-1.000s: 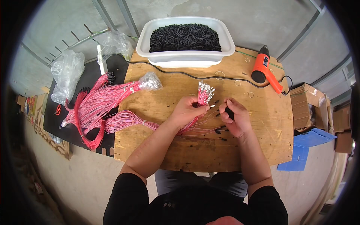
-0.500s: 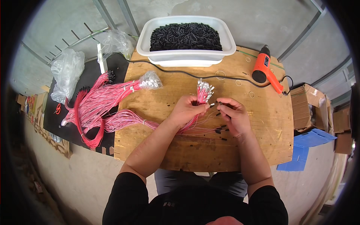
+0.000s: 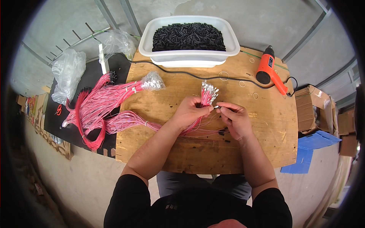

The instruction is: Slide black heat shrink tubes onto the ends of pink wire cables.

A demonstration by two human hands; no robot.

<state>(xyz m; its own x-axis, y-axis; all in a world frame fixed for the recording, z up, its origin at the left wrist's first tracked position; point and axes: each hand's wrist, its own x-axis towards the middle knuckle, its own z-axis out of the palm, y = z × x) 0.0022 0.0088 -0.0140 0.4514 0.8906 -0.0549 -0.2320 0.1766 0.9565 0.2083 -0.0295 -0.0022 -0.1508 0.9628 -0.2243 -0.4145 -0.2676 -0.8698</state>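
My left hand [image 3: 189, 113] is closed round a bundle of pink-red wires [image 3: 207, 98], whose bare metal-tipped ends fan out above the fist. Between its thumb and finger one wire end sticks out to the right. My right hand [image 3: 237, 119] pinches a small black sleeve [image 3: 218, 107] against that wire end; the fingers hide how far the sleeve sits over it. Below the hands, several wires trail across the table, with black sleeves [image 3: 222, 131] near their right ends. Another sleeve [image 3: 227, 141] lies by my right wrist.
A white tub [image 3: 190, 55] full of black sleeves [image 3: 189, 37] stands at the table's back. An orange heat gun [image 3: 266, 70] lies at the right, its black cord [image 3: 182, 73] crossing the tabletop. More pink wire bundles [image 3: 102, 98] and red-handled scissors [image 3: 58, 110] are at left.
My right hand has moved slightly left, bringing the black sleeve up to the wire end by my left thumb. My left hand has barely shifted and still grips the bundle.
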